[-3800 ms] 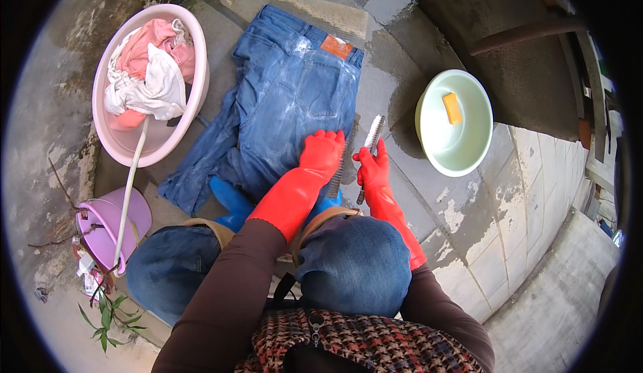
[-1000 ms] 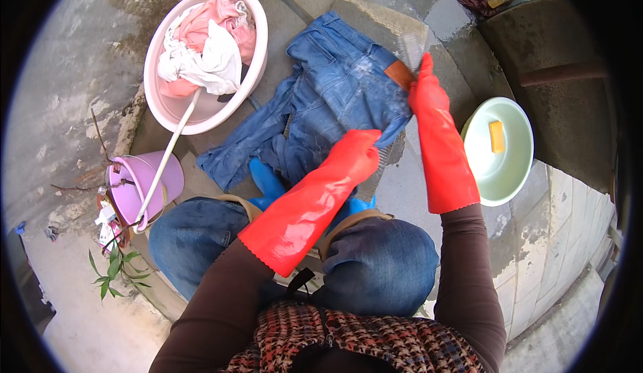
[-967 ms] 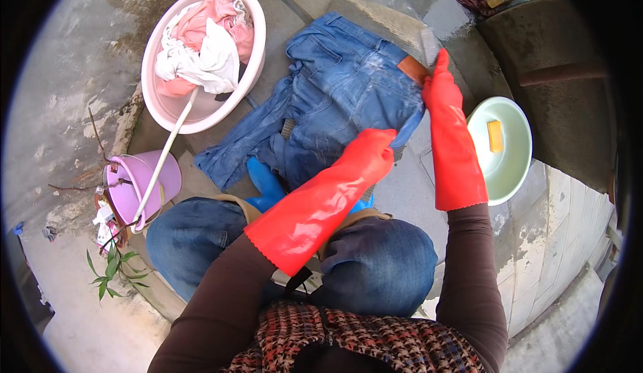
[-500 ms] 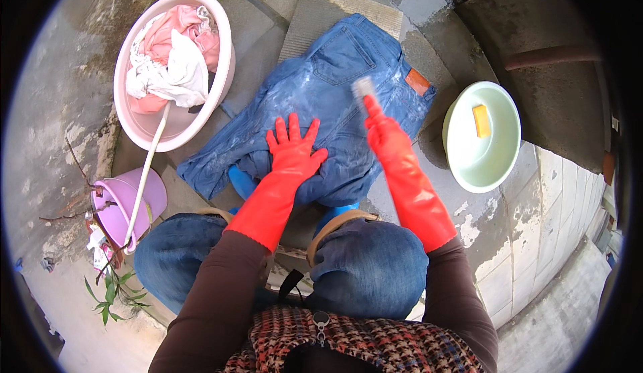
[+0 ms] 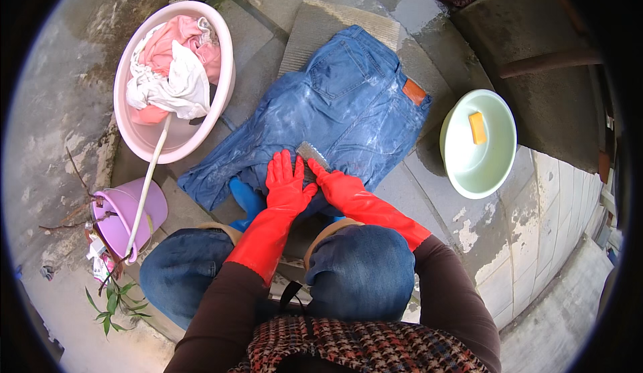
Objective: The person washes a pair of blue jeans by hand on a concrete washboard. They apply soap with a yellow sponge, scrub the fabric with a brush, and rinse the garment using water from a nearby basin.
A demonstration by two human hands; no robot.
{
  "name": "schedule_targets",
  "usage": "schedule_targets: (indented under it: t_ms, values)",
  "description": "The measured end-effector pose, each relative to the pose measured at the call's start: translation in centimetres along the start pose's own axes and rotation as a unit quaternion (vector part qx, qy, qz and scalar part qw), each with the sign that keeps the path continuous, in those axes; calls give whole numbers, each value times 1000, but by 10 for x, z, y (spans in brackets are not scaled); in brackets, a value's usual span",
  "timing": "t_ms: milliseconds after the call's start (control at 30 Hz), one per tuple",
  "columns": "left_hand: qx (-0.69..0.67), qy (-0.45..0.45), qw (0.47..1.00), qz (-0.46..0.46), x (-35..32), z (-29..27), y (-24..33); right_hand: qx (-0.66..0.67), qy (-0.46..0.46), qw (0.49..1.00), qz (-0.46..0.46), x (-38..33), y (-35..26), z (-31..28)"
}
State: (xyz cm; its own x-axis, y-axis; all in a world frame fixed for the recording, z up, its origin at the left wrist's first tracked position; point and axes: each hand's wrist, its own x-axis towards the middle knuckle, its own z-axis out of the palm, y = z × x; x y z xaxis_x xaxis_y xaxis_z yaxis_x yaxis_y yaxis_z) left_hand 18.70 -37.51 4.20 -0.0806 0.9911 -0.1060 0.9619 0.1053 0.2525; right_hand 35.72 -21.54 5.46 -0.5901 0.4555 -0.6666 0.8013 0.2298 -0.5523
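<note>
Soapy jeans [image 5: 348,115] mid-scrub: right hand [image 5: 320,175] grasps scrubbing brush [image 5: 311,153], left hand [image 5: 287,182] pressed flat, released; rinsing remains.

Soft, even daylight, faint shadows, sharp centre, fisheye-bent dark rim.

Scrubbing soapy jeans on a stone slab

I see my left hand [image 5: 287,180] in a red glove pressing flat on the blue jeans [image 5: 335,115], my right hand [image 5: 327,179] gripping a scrub brush [image 5: 312,155] just beside it. A pink basin [image 5: 137,142] of laundry sits to the left, a pale green bowl [image 5: 469,169] holding yellow soap [image 5: 477,128] to the right.
</note>
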Motion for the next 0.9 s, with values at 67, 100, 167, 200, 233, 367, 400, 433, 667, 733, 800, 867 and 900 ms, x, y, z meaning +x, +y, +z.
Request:
schedule_targets:
  t_ms: [67,100,167,200,233,367,400,433,667,733,800,867,900]
  values:
    - [-4,-9,1000,-11,-4,5,-1,-85,-102,991,-1,-2,9,-21]
    - [-7,-15,1000,-9,-5,5,1,-33,-34,997,64,15,24,-52]
    - [-10,-28,999,-29,-4,3,3,27,144,981,129,66,71,-128]
    - [-16,-33,999,-24,-2,2,3,34,151,980,121,91,88,-149]
    - [-17,-32,999,-25,0,1,3,35,237,965,106,104,94,-154]
    - [-36,-79,995,-50,1,6,-1,58,255,964,43,59,45,-68]
    - [-30,-31,998,-35,-1,8,-1,62,164,984,26,26,21,-34]
    - [-31,-22,999,-27,-3,10,-1,56,24,998,1,-5,0,-11]
    - [-91,-52,989,-99,30,-28,-1,17,137,984,117,56,69,-126]
    - [-147,44,967,-202,82,-40,-39,12,178,974,141,90,102,-136]
    - [-126,169,954,-215,134,-39,-84,-40,124,984,120,111,117,-145]
    - [-196,96,949,-228,160,-25,-126,-23,168,978,121,108,114,-138]
    - [-263,3,936,-232,169,-16,-144,-18,173,978,112,102,109,-135]
